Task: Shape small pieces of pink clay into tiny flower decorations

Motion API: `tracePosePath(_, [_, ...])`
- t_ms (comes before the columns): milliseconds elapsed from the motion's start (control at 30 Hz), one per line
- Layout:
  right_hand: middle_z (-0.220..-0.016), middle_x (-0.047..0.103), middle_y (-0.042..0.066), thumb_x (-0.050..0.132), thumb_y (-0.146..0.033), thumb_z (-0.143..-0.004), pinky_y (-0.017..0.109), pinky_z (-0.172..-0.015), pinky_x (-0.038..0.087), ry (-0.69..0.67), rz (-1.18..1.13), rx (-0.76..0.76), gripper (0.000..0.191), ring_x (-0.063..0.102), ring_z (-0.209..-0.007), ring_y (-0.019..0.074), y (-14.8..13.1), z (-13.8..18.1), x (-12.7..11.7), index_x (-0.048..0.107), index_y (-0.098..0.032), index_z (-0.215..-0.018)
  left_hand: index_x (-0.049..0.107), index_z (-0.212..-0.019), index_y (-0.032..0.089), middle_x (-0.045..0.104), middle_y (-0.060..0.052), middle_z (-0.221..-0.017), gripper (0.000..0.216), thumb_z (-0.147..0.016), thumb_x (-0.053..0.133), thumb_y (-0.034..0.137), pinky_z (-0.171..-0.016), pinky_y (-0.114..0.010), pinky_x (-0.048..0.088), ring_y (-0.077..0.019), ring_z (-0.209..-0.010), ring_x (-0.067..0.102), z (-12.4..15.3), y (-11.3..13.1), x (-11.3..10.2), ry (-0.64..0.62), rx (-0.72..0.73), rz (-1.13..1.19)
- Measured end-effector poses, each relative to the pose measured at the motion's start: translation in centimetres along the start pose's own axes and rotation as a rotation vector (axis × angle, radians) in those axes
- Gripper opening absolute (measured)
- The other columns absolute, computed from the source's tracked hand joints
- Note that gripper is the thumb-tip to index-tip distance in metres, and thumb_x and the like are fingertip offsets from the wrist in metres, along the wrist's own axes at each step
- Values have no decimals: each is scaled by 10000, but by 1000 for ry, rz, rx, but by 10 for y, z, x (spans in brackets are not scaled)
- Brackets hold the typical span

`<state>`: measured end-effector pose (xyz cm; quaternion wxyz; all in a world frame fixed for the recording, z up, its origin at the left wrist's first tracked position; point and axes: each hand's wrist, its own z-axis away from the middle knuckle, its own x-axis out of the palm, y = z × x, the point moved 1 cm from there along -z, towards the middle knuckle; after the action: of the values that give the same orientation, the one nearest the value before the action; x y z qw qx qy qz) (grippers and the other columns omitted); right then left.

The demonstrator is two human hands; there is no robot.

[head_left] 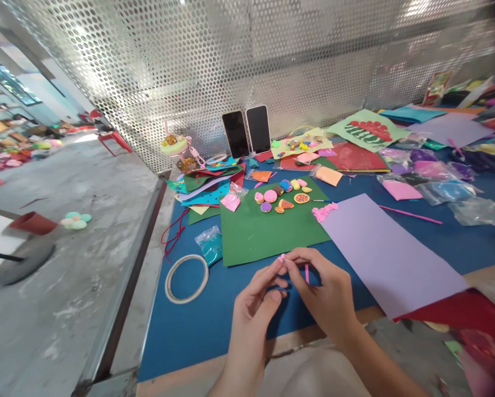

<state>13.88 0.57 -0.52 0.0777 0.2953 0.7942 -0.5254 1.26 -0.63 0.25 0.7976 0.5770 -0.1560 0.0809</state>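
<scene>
My left hand (258, 295) and my right hand (324, 289) meet above the near edge of a green sheet (264, 231). Both pinch a tiny pink clay bit (281, 257) between their fingertips. My right hand also holds a thin pink stick (307, 273) against its fingers. Several small coloured clay pieces (280, 196) lie at the far side of the green sheet. A lump of pink clay (324, 212) rests at the corner of a lilac sheet (388, 253).
A roll of tape (187, 278) and a teal bag (211, 245) lie left of the green sheet on the blue table cover (198, 325). Two phones (247, 132) stand against a perforated metal wall. Paper sheets and clay bags crowd the far right. A long pink stick (410, 214) lies beyond the lilac sheet.
</scene>
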Motion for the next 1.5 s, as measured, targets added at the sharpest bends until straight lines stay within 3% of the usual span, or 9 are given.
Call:
tracePosePath(367, [-753,738,-3,545,-152,-851,247,-645,489,38,110,-156,122,676,-639,143,-1,3,-3,637,-231,-870,715,-1028,233,656,-62,-1033,319,-710,685,235,-787,-254,494,-155,-883,578,-2,-1,2,13,7,63])
tracePosePath(567, [-766,738,10,582,-184,-808,250,-651,542,43,-37,10,103,693,-658,160,3,2,-4,645,-232,-874,714,-1024,231,671,-57,-998,321,-704,690,238,-749,-251,497,-144,-816,588,-1,-1,1,42,30,90])
tracePosePath(733, [-768,742,20,590,-197,-797,258,-648,564,-70,-267,135,104,697,-668,170,3,-2,-5,673,-221,-856,720,-1012,226,680,-69,-995,312,-703,678,223,-739,-261,499,-164,-835,591,-2,-2,1,20,31,77])
tracePosePath(967, [-716,735,14,608,-167,-779,261,-633,553,-48,-301,161,89,680,-639,161,4,-3,-6,683,-215,-787,717,-1014,251,669,-54,-1011,280,-742,653,233,-759,-252,492,-151,-835,585,-1,-1,2,5,53,-47])
tracePosePath(1300, [-661,694,29,613,-201,-781,266,-575,542,-63,-456,190,63,648,-605,164,5,-6,-3,660,-199,-739,679,-1073,247,633,-56,-1031,316,-790,575,153,-752,-250,498,-154,-837,600,-2,8,1,-30,265,-402])
tracePosePath(1500, [-634,681,20,620,-264,-796,230,-497,528,-166,-602,274,92,653,-578,152,5,-6,-3,645,-187,-753,676,-1045,221,646,-63,-1017,263,-802,584,179,-783,-255,499,-173,-902,609,-3,9,1,-14,235,-316])
